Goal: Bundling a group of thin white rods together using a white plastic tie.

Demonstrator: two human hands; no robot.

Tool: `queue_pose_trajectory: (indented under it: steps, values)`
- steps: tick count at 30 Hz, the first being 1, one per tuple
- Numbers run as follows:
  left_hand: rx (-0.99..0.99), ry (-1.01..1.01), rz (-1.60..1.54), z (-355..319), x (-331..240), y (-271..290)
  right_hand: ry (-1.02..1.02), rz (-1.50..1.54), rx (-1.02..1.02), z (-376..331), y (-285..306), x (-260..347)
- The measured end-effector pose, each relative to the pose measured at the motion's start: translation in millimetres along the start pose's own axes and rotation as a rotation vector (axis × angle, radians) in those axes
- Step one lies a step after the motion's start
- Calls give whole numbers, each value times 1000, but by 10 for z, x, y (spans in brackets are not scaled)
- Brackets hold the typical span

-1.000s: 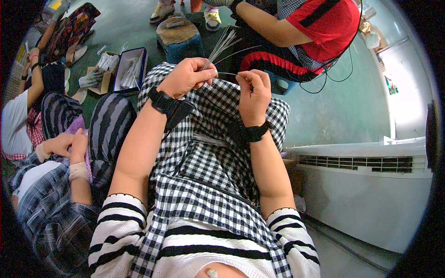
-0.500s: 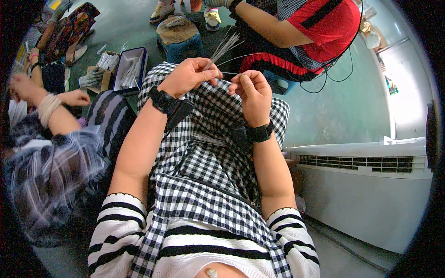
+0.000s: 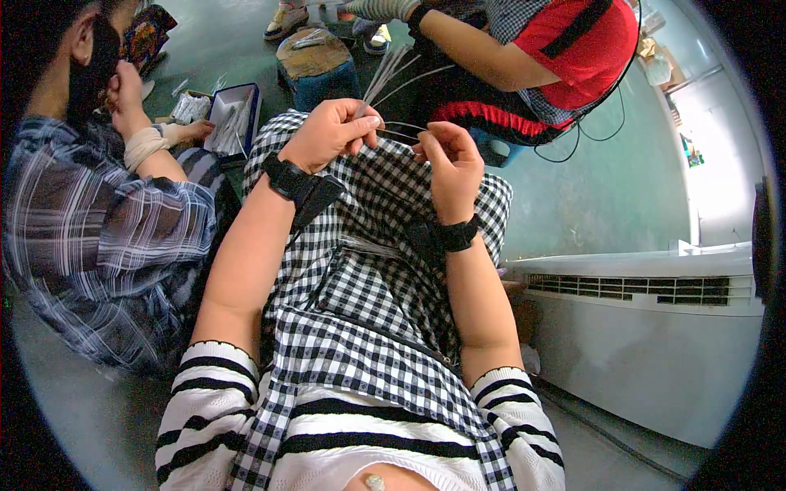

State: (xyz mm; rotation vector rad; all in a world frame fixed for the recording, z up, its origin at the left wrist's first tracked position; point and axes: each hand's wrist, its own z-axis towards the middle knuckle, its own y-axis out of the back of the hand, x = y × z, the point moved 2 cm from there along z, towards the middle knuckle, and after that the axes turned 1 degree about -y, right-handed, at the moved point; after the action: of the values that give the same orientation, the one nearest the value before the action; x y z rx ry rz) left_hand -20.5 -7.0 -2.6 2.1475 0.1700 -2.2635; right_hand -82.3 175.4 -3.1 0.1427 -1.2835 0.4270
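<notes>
A fanned bundle of thin, pale, flexible strips [image 3: 388, 78] sticks up out of my left hand [image 3: 332, 133], which is closed round its lower end. My right hand [image 3: 450, 164] is just to the right, thumb and fingers pinched on the end of a thin strip [image 3: 403, 124]. That strip bows across the gap between both hands, over my knees. More loose strips [image 3: 370, 246] lie in my lap on the black-and-white checked apron [image 3: 368, 295]. Whether the strips are plastic or wire I cannot make out.
Close on my left sits a person in a plaid shirt [image 3: 106, 245], with one hand near a blue-edged box [image 3: 214, 123] of pale strips. Ahead is a round stool [image 3: 315, 61]; a person in red [image 3: 565, 41] sits beyond. A white vented unit [image 3: 639, 327] stands at right.
Between my hands the strip now bows upward, and a second line shows below it. My right hand has turned slightly. The person at left has leaned in and reached toward the box.
</notes>
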Motion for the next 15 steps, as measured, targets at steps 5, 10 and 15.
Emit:
queue_pose_trajectory:
  steps: [5, 10, 15]
  values:
    - [-196, -95, -101, 33, 6, 64, 38, -275, 64, -28, -5, -27]
    - [-269, -103, -242, 15, -20, 115, -28, -265, 48, -7, 12, -35]
    - [-235, -92, -352, 15, -41, 110, -56, -143, 11, 5, 42, -26]
